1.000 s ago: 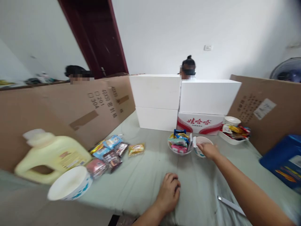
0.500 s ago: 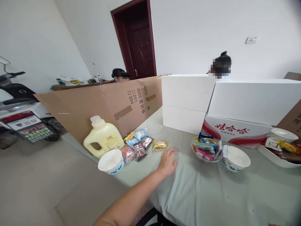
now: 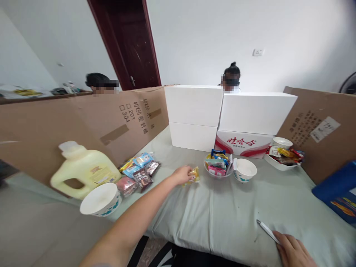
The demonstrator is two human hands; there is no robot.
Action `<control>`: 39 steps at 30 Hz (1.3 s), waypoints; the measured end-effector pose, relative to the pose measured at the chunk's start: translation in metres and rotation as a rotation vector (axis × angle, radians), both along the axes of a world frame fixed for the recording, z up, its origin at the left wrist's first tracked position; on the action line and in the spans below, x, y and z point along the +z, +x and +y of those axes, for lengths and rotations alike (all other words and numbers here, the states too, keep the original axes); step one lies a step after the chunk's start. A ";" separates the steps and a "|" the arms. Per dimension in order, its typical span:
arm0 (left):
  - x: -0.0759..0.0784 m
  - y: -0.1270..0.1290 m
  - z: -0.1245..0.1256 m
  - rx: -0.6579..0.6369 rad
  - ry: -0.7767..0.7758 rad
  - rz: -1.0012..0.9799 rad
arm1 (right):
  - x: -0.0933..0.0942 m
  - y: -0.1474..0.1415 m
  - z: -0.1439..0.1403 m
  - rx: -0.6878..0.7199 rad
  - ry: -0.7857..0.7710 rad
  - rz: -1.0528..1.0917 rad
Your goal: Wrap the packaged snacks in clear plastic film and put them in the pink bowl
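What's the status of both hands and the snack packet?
Left hand gripping yellow snack packet on the table. Right hand resting by white strip. Glass bowl just beyond packet.

Right hand [image 3: 293, 252] is cut off by the bottom edge, only knuckles and fingers showing beside the white strip [image 3: 267, 230], whose make is unclear. Left hand [image 3: 182, 174] covers part of the yellow packet [image 3: 194, 174], grip hidden. The blue bin [image 3: 338, 191] runs off the right edge. Packet labels in the clear bowl [image 3: 218, 168] are too small to read.
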State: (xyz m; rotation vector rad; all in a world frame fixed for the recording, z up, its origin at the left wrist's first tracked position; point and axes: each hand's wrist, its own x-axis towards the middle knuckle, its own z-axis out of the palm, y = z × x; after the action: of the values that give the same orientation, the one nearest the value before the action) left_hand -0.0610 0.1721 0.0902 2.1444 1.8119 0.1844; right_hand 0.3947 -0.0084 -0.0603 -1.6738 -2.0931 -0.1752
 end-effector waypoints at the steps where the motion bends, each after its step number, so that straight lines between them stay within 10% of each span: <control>1: -0.005 0.019 -0.014 -0.053 0.056 -0.016 | 0.005 -0.006 -0.002 -0.007 0.011 -0.016; 6: -0.054 0.084 -0.100 -0.439 0.529 -0.041 | 0.026 -0.026 -0.007 0.007 0.081 -0.074; 12: -0.089 0.081 -0.159 -0.473 0.671 -0.207 | 0.054 -0.063 0.002 0.010 0.094 -0.039; 20: -0.092 0.075 -0.163 -0.461 0.713 -0.334 | 0.098 -0.172 0.031 0.344 0.098 -0.134; 31: -0.101 0.075 -0.146 -0.158 0.577 -0.438 | 0.048 -0.049 0.001 -0.066 0.054 -0.072; 39: -0.081 0.097 -0.147 -0.224 0.558 -0.572 | 0.079 -0.162 0.001 0.264 0.009 0.185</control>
State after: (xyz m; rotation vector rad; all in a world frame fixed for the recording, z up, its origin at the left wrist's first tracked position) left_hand 0.0361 0.0252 0.0090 2.2772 1.2693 1.2282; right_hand 0.2324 -0.0069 0.0191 -1.3354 -2.1406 0.0512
